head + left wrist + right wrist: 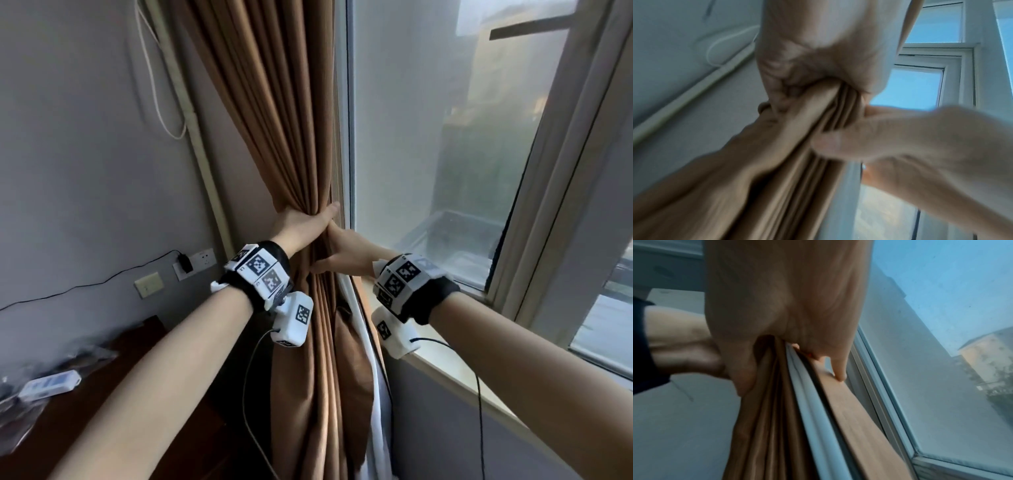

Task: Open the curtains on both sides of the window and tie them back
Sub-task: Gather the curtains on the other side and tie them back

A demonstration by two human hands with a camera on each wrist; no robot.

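A brown curtain (287, 144) hangs gathered into folds at the left edge of the window (445, 137). My left hand (301, 222) grips the bunched folds from the left at waist height; the left wrist view shows its fingers wrapped round the curtain (818, 110). My right hand (342, 250) clasps the same bundle from the window side just below, thumb in front on the folds. In the right wrist view its fingers (838, 368) reach behind the curtain (772, 418), next to a white lining strip (809, 402). No tie-back is visible.
A dark wooden table (102, 411) with a white remote (51, 382) stands at lower left. Wall sockets with a black plug and cable (186, 263) sit beside the curtain. A white cord (154, 78) hangs on the wall. The windowsill (445, 370) runs along the right.
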